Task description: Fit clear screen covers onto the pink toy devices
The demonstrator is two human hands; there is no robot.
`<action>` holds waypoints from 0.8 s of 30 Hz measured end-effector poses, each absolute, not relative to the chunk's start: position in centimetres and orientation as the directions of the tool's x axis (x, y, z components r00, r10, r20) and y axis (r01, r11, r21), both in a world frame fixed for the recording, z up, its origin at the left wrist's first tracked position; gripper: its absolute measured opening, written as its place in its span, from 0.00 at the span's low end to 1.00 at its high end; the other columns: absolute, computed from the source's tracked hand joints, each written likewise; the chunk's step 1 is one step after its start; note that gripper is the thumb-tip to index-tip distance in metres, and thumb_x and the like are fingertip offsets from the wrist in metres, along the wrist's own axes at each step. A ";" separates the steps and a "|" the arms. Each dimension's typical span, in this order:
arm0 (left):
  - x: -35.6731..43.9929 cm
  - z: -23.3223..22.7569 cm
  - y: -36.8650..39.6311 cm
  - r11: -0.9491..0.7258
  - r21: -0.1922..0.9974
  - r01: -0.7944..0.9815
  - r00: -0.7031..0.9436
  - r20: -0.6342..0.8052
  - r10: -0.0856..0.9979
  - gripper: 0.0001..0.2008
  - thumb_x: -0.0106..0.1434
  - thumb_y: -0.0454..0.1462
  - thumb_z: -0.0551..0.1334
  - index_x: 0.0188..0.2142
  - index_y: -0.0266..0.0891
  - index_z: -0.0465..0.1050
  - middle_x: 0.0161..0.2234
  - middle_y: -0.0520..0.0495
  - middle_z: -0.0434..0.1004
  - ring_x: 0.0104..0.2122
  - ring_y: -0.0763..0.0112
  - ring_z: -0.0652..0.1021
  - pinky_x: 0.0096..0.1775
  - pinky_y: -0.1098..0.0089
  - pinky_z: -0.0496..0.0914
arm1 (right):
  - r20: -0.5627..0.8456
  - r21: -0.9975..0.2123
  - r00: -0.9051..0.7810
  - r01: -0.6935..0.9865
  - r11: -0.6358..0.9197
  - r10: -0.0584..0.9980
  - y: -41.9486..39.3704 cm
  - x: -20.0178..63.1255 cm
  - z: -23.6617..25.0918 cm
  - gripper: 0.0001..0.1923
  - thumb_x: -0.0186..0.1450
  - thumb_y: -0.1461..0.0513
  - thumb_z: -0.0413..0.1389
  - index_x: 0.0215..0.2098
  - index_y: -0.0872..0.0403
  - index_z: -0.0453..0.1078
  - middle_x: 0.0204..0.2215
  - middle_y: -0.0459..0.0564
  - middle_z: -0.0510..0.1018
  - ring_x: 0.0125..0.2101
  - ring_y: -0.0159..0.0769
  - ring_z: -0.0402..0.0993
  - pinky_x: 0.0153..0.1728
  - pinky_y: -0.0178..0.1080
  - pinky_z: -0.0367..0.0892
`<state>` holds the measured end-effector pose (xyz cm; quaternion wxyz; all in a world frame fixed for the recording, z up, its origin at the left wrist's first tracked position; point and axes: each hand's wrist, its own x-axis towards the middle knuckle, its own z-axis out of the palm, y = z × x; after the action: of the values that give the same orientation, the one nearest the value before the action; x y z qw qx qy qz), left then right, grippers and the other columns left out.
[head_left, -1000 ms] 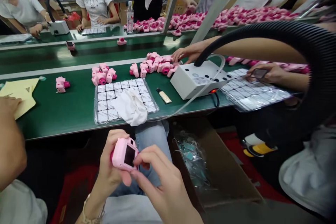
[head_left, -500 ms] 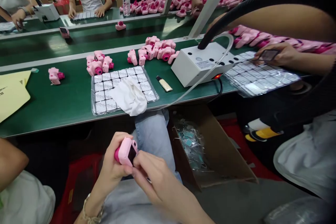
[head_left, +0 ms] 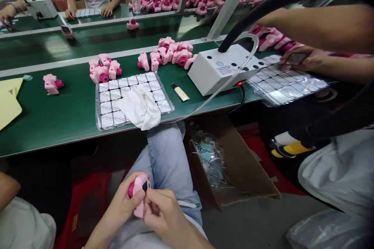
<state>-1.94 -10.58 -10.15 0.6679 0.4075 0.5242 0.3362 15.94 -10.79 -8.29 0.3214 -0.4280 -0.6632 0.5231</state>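
Over my lap, my left hand (head_left: 123, 201) is wrapped round a pink toy camera (head_left: 141, 182) with a magenta lens on its left side. Its dark screen is turned to the right and partly covered by my thumb. My right hand (head_left: 164, 211) has thumb and forefinger pinched together against the camera's screen side. Whatever is between those fingertips, if anything, is hidden. Ahead on the green bench (head_left: 67, 124) lies a plastic-wrapped sheet of square labelled pieces (head_left: 106, 120), with a crumpled white cloth (head_left: 143, 109) over its front part.
Pink toy cameras stand in groups (head_left: 168, 52) behind the sheet. Beside them are a small tube (head_left: 180, 92) and a white box device (head_left: 216, 72) with a hose. An open carton (head_left: 245, 175) holds plastic scraps below. A co-worker's hand (head_left: 309, 60) works at right.
Both my hands have moved lower with the toy camera, which is now held more upright. My right fingertips have shifted down along its edge. The view has shifted slightly.
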 end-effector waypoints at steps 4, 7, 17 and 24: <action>-1.6 -9.4 -11.6 0.678 0.729 -0.090 0.433 -0.585 0.686 0.36 0.64 0.65 0.69 0.56 0.41 0.80 0.39 0.44 0.79 0.30 0.63 0.80 0.24 0.72 0.73 | -0.001 -0.838 -0.321 0.517 0.174 0.947 -11.2 18.7 -10.7 0.11 0.64 0.60 0.53 0.25 0.49 0.60 0.18 0.39 0.64 0.19 0.29 0.60 0.25 0.34 0.58; -2.8 -9.1 -12.3 0.720 0.671 -0.177 0.488 -0.575 0.657 0.37 0.60 0.66 0.73 0.56 0.43 0.82 0.41 0.41 0.82 0.35 0.60 0.83 0.30 0.69 0.77 | -0.112 -0.596 0.021 0.799 -0.084 0.993 -9.0 25.1 -12.2 0.14 0.66 0.54 0.52 0.25 0.48 0.67 0.20 0.46 0.71 0.23 0.37 0.70 0.32 0.38 0.66; -10.6 -5.2 -4.3 0.053 0.997 0.061 -0.332 -0.030 0.943 0.27 0.55 0.44 0.84 0.53 0.48 0.82 0.63 0.42 0.81 0.61 0.49 0.82 0.57 0.60 0.82 | -0.256 -0.233 0.426 0.844 -0.483 0.868 -0.5 33.6 -12.8 0.15 0.67 0.65 0.55 0.45 0.56 0.83 0.27 0.61 0.84 0.26 0.54 0.81 0.31 0.48 0.71; -13.9 -5.6 3.6 -0.161 0.629 0.760 -0.316 0.575 0.755 0.15 0.71 0.41 0.72 0.55 0.46 0.77 0.65 0.40 0.79 0.66 0.47 0.79 0.66 0.46 0.75 | 0.570 -0.446 -0.206 0.735 0.510 0.795 6.3 17.7 -5.6 0.17 0.77 0.60 0.57 0.61 0.52 0.78 0.54 0.60 0.85 0.52 0.53 0.80 0.52 0.52 0.76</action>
<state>-13.85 3.58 -5.65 -0.0028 0.5849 0.6477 0.4882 17.72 6.25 -5.60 0.3918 -0.4934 -0.7756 0.0383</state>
